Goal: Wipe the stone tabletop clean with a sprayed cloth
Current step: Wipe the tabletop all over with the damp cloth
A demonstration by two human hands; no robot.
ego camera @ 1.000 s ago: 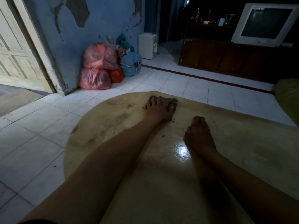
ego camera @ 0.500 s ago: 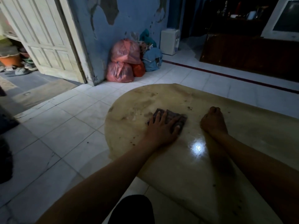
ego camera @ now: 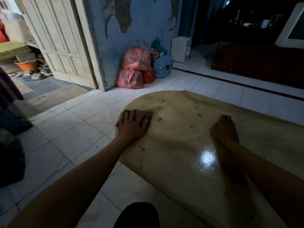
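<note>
Left hand (ego camera: 131, 127) flat, fingers (ego camera: 125, 116) spread and straight, pressing dark cloth (ego camera: 139, 113) onto tabletop (ego camera: 189, 170) at its far-left rounded edge. Cloth partly under the palm, its left corner right at the rim. Right hand (ego camera: 224, 130) rests on tabletop toward the far-right side, fingers curled under, holding nothing, bracing. Dark crumbs and smudges scattered between the hands and along the far edge; glossy patch with a light glare near the right wrist.

Risks, judged: cloth sits so near the rim that an outward stroke could slide it off onto floor tiles (ego camera: 79, 134) or flick crumbs down there. Dim light could hide missed smudges.
</note>
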